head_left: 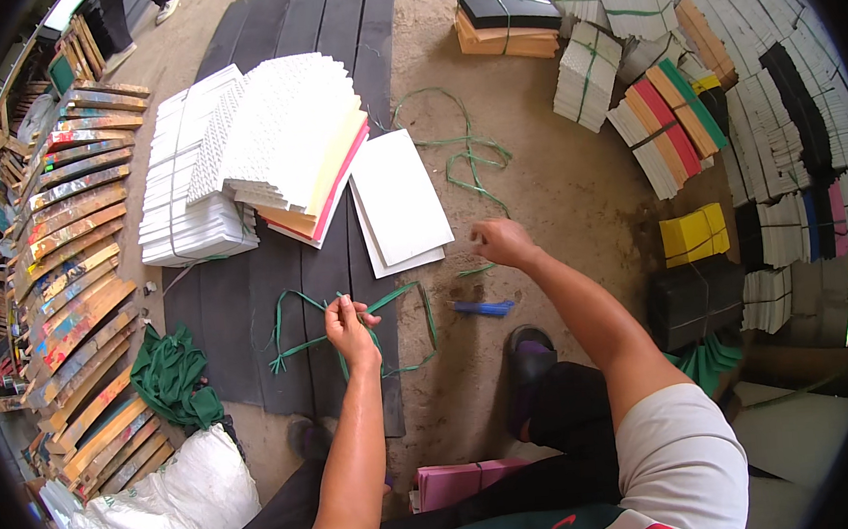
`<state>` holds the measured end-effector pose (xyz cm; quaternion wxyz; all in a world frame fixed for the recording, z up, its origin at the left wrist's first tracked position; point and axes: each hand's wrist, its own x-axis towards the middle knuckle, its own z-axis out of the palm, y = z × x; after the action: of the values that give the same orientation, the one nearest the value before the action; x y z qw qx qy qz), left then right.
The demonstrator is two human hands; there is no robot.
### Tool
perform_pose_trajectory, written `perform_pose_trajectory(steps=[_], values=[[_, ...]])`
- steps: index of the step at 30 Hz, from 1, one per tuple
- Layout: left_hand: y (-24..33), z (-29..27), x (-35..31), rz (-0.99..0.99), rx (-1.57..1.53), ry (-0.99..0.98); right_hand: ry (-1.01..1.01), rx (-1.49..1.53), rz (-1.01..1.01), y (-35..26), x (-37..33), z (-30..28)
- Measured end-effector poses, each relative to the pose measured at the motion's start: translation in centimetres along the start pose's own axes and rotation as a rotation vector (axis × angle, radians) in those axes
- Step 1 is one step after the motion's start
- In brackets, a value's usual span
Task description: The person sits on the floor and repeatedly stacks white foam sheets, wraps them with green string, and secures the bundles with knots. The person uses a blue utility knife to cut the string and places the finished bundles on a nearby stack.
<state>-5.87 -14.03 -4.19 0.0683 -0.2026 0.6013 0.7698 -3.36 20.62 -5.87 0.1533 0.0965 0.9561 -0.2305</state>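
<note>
My left hand point(349, 329) is closed in a pinch on a thin green strap point(297, 348), whose loops spread to both sides over dark boards. My right hand point(503, 243) is curled above the floor beside two white sheets point(402, 202); its fingertips are partly hidden, and I cannot make out what they hold. Another length of green twine point(476, 158) winds across the floor and meets that hand's outline. Below it lies a blue tool point(484, 307), perhaps a cutter. Beyond my left hand, a fanned stack of white sheets point(286, 117) rests on yellow, orange and red ones.
A strapped white bundle point(167, 174) adjoins the stack. Paint-stained wooden pieces point(77, 230) line the left, near a heap of green cloth point(174, 378) and a white sack point(170, 498). Tied bundles point(655, 125) fill the right. A pink bundle point(469, 482) lies between my feet.
</note>
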Motion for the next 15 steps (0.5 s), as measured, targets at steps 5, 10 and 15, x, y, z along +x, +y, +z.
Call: perform_pose_trajectory(steps=[5, 10, 15], values=[[-0.9, 0.0, -0.9, -0.083, -0.037, -0.040, 0.061, -0.140, -0.170, 2.6, -4.2, 2.1], [-1.3, 0.5, -3.2, -0.190, -0.136, -0.100, 0.136, -0.194, -0.139, 2.3, -5.6, 5.5], [-1.0, 0.9, -5.1, -0.238, -0.338, -0.132, 0.092, 0.161, 0.081, -2.6, -5.3, 5.4]])
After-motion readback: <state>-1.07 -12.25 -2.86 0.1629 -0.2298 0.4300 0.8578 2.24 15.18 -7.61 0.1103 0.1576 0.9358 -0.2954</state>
